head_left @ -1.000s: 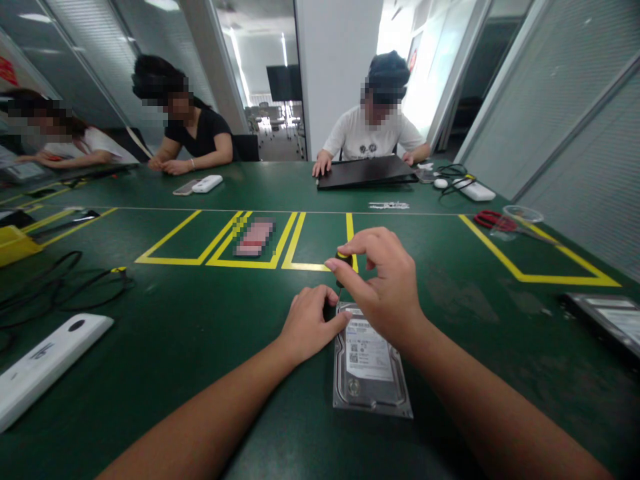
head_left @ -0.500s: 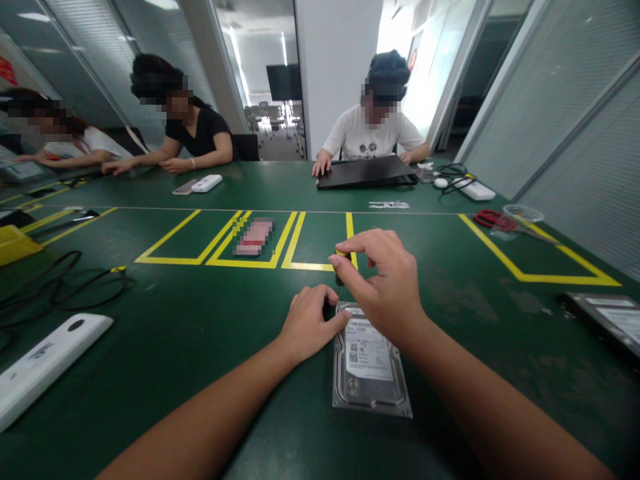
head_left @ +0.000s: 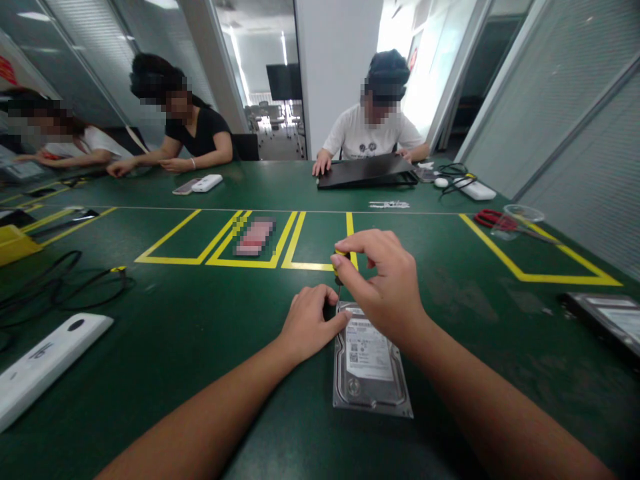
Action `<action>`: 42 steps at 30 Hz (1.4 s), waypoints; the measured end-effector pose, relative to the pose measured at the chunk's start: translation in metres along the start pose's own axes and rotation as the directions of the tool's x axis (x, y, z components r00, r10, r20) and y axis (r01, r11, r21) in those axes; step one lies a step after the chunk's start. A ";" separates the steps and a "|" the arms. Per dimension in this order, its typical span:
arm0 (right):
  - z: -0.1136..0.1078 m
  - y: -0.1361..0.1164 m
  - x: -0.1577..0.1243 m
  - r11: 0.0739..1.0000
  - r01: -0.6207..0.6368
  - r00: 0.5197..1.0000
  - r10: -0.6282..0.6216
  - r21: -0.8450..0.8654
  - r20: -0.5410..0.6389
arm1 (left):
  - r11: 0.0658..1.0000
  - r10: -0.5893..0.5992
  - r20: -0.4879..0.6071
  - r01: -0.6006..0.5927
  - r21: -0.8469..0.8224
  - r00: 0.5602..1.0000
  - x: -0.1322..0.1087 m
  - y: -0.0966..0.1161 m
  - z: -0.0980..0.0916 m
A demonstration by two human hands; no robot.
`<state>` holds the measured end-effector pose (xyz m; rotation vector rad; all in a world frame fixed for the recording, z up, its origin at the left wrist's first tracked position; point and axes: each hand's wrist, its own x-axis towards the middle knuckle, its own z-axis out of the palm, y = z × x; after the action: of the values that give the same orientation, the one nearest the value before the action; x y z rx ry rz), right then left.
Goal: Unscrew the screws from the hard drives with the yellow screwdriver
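A silver hard drive with a white label lies flat on the green table, below my two hands. My right hand pinches a small black and yellow screwdriver between thumb and forefinger, held upright over the drive's far left corner. The thin shaft points down at that corner; its tip is too small to make out. My left hand rests at the drive's far left edge, with the thumb on the drive and the curled fingers beside the shaft.
A second drive lies at the right. Red-handled scissors and a clear plastic cup are beyond it. At the left are a white power bank and black cables. Across the table, a person handles a black panel.
My hands, the screwdriver and the drive keep nearly the same positions. Across the table, the hand of the person in black has shifted slightly to the right.
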<state>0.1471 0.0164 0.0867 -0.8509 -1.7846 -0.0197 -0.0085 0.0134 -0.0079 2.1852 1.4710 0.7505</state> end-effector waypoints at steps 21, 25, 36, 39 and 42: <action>0.001 -0.001 -0.003 1.000 -0.021 1.000 0.021 -0.012 0.011 | 1.000 -0.009 0.006 0.009 -0.003 1.000 0.000 0.000 0.001; 0.001 0.000 -0.002 0.999 -0.028 1.000 0.028 -0.018 -0.003 | 1.000 -0.009 0.010 0.009 0.002 1.000 0.000 0.001 0.000; 0.002 -0.004 -0.003 0.999 -0.045 0.999 0.045 0.006 -0.004 | 1.000 -0.004 0.002 0.004 0.015 1.000 0.000 0.000 0.001; 0.001 -0.004 -0.003 0.999 -0.050 0.999 0.050 0.018 0.005 | 1.000 -0.002 0.005 0.002 0.012 1.000 0.000 -0.001 0.001; 0.001 -0.002 -0.002 0.998 -0.061 0.998 0.061 0.007 0.002 | 1.000 0.000 0.002 0.000 0.002 1.000 0.000 0.000 0.001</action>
<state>0.1450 0.0139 0.0851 -0.9003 -1.7580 0.0271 -0.0083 0.0136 -0.0087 2.1870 1.4713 0.7468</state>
